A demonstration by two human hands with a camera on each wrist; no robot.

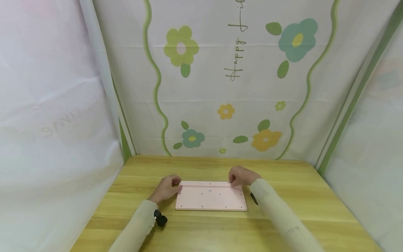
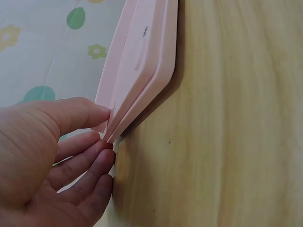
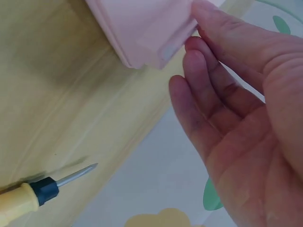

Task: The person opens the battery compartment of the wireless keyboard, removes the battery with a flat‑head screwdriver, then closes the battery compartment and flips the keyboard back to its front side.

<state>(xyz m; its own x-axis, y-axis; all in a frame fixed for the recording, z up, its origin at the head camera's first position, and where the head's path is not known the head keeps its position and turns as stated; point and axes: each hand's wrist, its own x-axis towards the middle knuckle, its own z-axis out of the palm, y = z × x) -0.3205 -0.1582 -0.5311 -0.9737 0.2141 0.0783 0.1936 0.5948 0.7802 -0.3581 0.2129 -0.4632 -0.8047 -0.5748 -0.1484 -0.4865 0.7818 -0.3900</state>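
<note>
A pink keyboard (image 1: 210, 199) lies underside up on the wooden table, with small dark screws or screw holes across its back and a raised ridge along the far edge. At its far left corner my left hand (image 1: 168, 188) pinches the edge, the thumb (image 2: 90, 113) on the back face and the fingertips at the rim below. My right hand (image 1: 241, 176) grips the far edge near the right corner between thumb and fingers. In the right wrist view the keyboard's corner (image 3: 142, 38) shows beside those fingers. Its keys face down, hidden.
A screwdriver (image 3: 28, 201) with a yellow and black handle and a pointed metal shaft lies on the table right of the keyboard. The wooden table (image 1: 201, 231) meets a flower-printed cloth (image 1: 207, 77) at the back; white cloth hangs on both sides.
</note>
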